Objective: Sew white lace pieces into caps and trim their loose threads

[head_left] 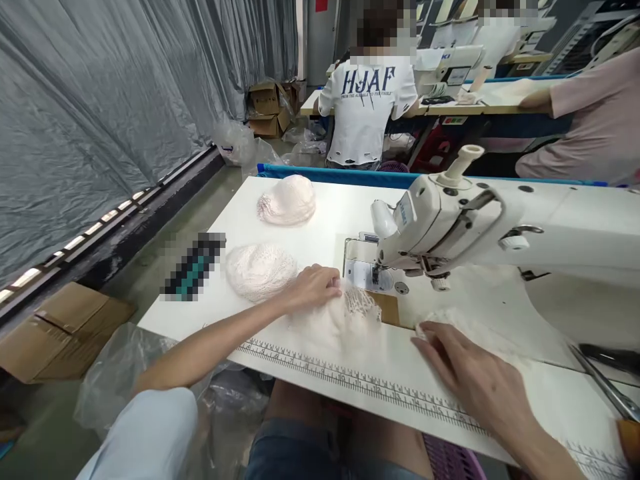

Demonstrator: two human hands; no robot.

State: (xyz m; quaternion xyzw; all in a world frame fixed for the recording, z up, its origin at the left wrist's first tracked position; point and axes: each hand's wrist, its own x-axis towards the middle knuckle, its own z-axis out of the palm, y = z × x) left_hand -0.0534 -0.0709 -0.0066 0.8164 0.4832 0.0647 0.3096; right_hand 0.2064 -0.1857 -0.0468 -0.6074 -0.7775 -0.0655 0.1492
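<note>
My left hand (pixel 316 287) is closed on the upper edge of a fuzzy white knit piece (pixel 337 333), which lies over the table's front part, its open-work edge toward the sewing machine. My right hand (pixel 470 367) has thumb and fingers together on the edge of another pale fuzzy knit piece (pixel 493 337), partly hidden behind the hand. Between and beyond the hands stands a white sewing machine (pixel 450 227). No fabric shows under its presser foot (pixel 376 273). A bunched white knit bundle (pixel 260 270) rests beside my left wrist, with a pinker knit bundle (pixel 290 200) behind it.
A printed ruler strip (pixel 350 377) runs along the table's front edge. Scissors or a similar metal tool (pixel 607 387) lie at far right. A blurred dark object (pixel 195 267) sits at the left edge. Cardboard boxes (pixel 60 330) stand on the floor; co-workers (pixel 367 100) sit ahead.
</note>
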